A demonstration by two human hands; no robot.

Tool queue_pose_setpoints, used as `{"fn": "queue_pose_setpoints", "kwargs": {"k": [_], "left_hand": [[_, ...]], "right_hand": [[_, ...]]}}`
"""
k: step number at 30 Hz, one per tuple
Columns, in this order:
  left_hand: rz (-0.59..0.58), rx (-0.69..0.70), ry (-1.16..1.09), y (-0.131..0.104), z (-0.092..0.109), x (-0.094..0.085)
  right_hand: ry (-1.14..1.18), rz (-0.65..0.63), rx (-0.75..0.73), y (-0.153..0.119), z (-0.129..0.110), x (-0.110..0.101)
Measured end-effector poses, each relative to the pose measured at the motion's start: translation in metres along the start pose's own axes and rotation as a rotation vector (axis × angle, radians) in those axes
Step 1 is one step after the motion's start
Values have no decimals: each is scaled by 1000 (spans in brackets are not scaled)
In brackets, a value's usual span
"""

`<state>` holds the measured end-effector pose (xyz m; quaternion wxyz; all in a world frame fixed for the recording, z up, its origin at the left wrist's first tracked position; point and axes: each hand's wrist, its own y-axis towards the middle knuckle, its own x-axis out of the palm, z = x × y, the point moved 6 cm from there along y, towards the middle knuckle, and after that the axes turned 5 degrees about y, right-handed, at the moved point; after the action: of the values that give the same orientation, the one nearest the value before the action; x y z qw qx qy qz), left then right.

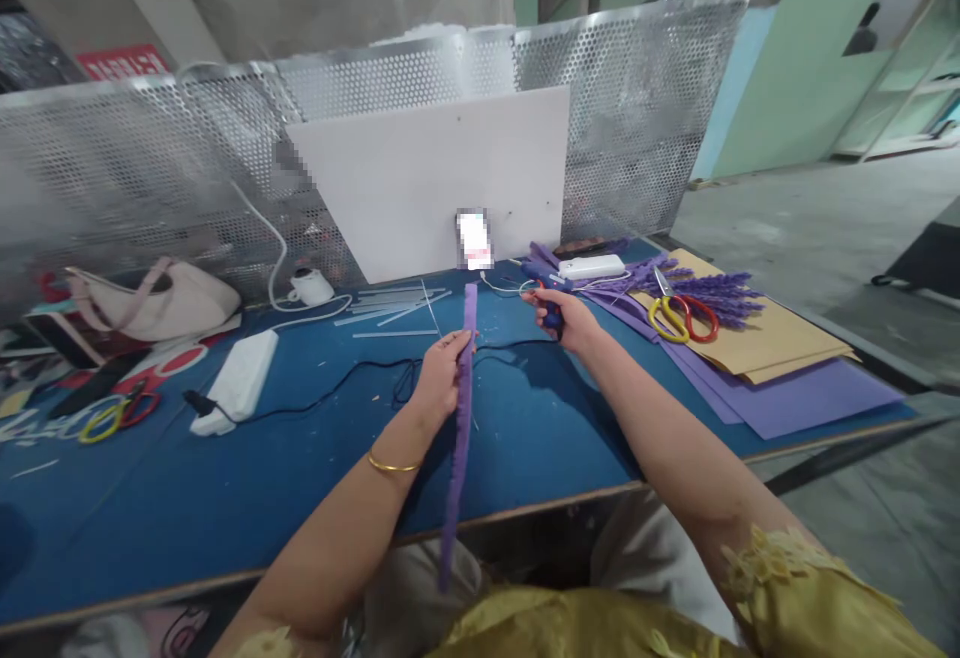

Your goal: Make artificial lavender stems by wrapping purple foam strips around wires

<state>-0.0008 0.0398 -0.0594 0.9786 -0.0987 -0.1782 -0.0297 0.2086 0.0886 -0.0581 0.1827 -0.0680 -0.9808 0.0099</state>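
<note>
A long purple paper strip with a notched edge is pinched in my left hand. The strip stands up past the fingertips, and its lower end hangs over the table's front edge. A thin pale stick slants up from the same hand; whether the fingers grip it is hard to tell. My right hand is wrapped around the handle of a blue glue gun, held apart from the strip, to its right. A black cord lies across the table between the glue gun's side and a white power strip.
Purple lavender-like sprigs, red-and-yellow scissors, brown paper and purple sheets lie at right. Pale sticks, a phone and a white board are behind. A handbag and more scissors sit left.
</note>
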Motion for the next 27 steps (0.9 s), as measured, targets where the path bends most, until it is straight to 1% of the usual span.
{"fn": "queue_pose_setpoints", "kwargs": {"k": [2,4,7,9,11,14,19,24,27], "left_hand": [[15,29,-7,0,-4,-2],[6,31,-13,-3,-6,-1],[-45,-4,-23,-12,-8,4],[-107,-67,-38,-18,-13,10],[-152,-130,-52,-23,-19,15],[-173,-176,-39,-27,-26,19],[-167,-189,23,-30,-32,19],[-177,-207,99,-33,-35,18],[-178,-172,116,-32,-32,18]], "right_hand": [[111,-23,20,-2,3,4],[202,-17,8,-3,6,8],[288,-5,-22,-5,9,11],[308,4,-41,-7,10,13],[307,19,-66,-8,8,13],[279,31,-91,-10,7,13],[183,61,-114,-12,9,14],[132,13,-123,-13,11,18],[99,-24,-123,-16,10,21]]}}
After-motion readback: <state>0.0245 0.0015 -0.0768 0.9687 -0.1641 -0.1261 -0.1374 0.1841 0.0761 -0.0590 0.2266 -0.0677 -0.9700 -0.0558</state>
